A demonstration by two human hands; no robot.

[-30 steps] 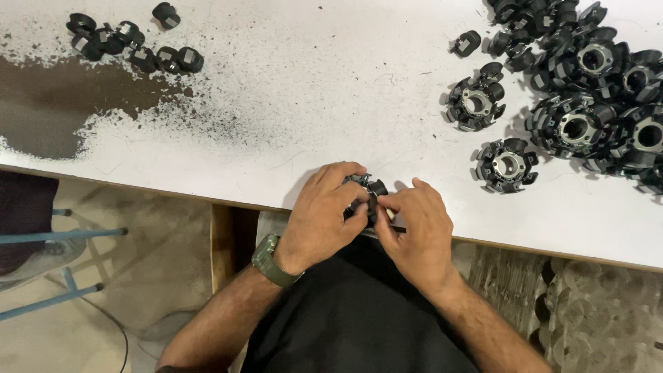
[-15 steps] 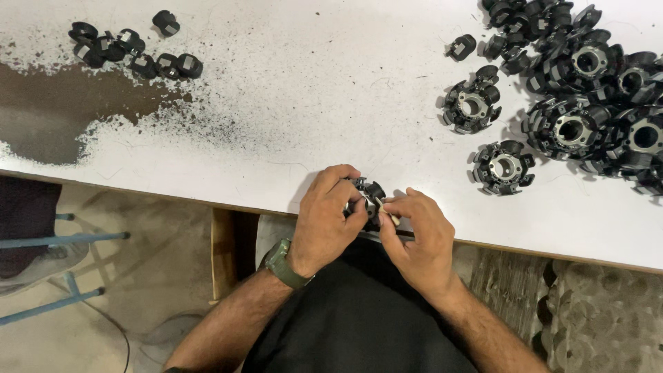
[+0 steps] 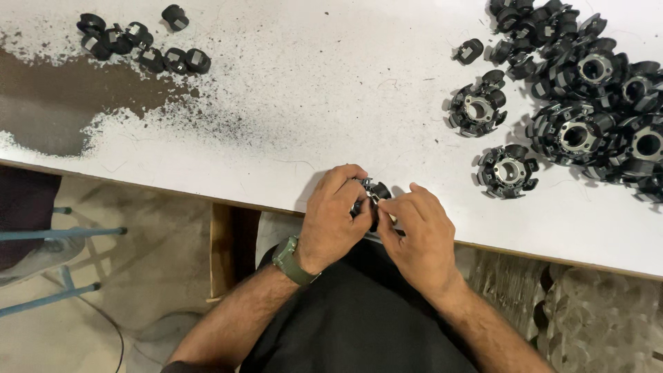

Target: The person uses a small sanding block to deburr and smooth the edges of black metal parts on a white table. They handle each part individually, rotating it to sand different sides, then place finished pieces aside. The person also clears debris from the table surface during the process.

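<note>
At the near table edge [image 3: 207, 190], your left hand [image 3: 331, 221] and right hand [image 3: 418, 238] together pinch a small black toothed part [image 3: 373, 192] between the fingertips. Similar black toothed rings [image 3: 587, 103] lie piled well apart at far right.

There is one view only, from the camera on my head. It looks almost straight down over the near edge of the white surface [image 3: 331, 90], close enough that my forearms fill the bottom. The far edge lies beyond the top. Below the near edge it takes in my lap and the floor [image 3: 124, 304].
</note>
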